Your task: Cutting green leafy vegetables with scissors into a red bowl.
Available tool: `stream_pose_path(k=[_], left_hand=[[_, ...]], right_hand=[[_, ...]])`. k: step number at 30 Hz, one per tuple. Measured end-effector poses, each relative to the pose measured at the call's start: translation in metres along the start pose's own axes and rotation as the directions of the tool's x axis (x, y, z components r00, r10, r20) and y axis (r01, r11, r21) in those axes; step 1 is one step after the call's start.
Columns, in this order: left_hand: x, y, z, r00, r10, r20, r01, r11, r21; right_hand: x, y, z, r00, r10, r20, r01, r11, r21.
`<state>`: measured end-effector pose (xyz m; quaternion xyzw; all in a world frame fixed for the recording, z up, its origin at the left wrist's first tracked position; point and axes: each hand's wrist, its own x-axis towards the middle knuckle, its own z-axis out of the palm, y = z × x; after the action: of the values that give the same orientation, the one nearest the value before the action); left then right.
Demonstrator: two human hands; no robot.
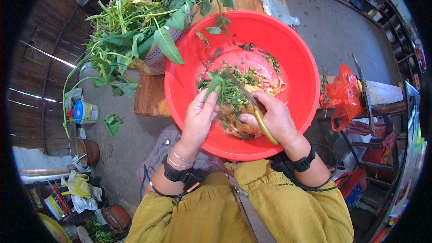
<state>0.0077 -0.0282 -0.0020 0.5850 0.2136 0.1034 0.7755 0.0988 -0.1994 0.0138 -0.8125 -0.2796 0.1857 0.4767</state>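
My left hand [201,109] pinches a green leaf [216,83] between thumb and fingers, over a large red plastic basin [303,74]. In my right hand [275,116] is a yellow-handled cutting tool [260,117], apparently scissors. Its dark metal blade points away from me, close to the leaf. Chopped greens [233,96] and pale, orange-tinged peelings or scraps [241,125] lie on the basin floor below both hands. At the basin's upper left, a pale perforated plastic basket [160,57] is heaped with leafy vine stems [125,23], some hanging over the basin's rim.
The basin rests on a wooden bench [152,98]. A clear plastic bag [278,8] lies behind it. To the right are a red plastic bag [342,91] and a large blade [363,91]. A blue-lidded tub [86,111] stands on the floor at left, beneath a trailing vine.
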Motion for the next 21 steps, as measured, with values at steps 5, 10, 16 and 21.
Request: stream_pose_path(k=[5,10,16,21], left_hand=[[0.0004,-0.0016,-0.0018,0.999,0.031,-0.017,-0.032,0.998,-0.062],[-0.0006,-0.0020,-0.0013,0.998,0.011,0.056,-0.011,1.000,0.009],[-0.0017,-0.0027,0.0005,0.994,-0.020,0.104,0.013,0.998,0.065],[-0.0020,0.0005,0.0005,0.992,-0.015,0.129,0.003,0.996,0.093]], right_hand=[[0.0019,-0.0019,-0.0026,0.978,-0.197,0.072,0.202,0.976,-0.075],[0.0010,0.0015,-0.0003,0.978,-0.182,0.100,0.192,0.976,-0.103],[-0.0015,-0.0013,-0.0010,0.982,-0.167,0.088,0.174,0.981,-0.090],[-0.0032,0.0018,-0.0011,0.985,-0.135,0.110,0.147,0.983,-0.110]])
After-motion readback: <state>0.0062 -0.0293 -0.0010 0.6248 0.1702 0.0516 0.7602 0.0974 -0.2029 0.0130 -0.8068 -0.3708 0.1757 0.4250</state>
